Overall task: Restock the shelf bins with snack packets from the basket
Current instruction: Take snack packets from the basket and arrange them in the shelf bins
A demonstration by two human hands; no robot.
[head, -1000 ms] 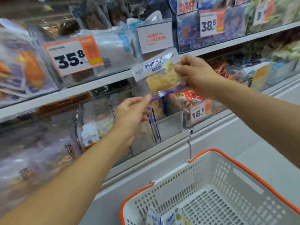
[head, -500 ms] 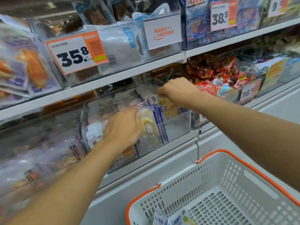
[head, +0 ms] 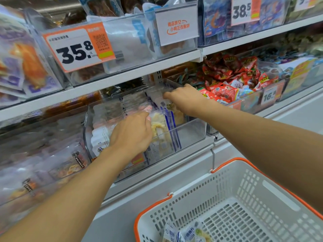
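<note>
I see the snack packet [head: 161,130], clear with blue stripes and pale yellow pieces inside, standing upright in the clear shelf bin [head: 190,131] on the lower shelf [head: 174,165]. It sits at the right end of a row of like packets [head: 108,119] that fills the bin's left part; the bin's right part shows bare plastic. My left hand [head: 132,132] lies over the row with its fingers [head: 147,117] bent down onto the packet tops, touching the striped packet's upper edge; whether they pinch it I cannot tell. My right hand [head: 185,97] reaches in over the bin's back, fingers [head: 167,95] curled at the top of a packet behind, but the grip itself is hidden from me.

Just right of this bin, another clear bin [head: 251,105] holds a heap of red packets [head: 227,79] and carries a price tag reading 16 [head: 269,96]. On the shelf above, a bin [head: 132,56] with white pouches wears an orange tag, 35.8 [head: 78,48], and a white card with orange print [head: 177,26].

Below, near my right forearm, the white basket [head: 262,198] with an orange rim holds a few more packets [head: 185,233] in its near corner.
</note>
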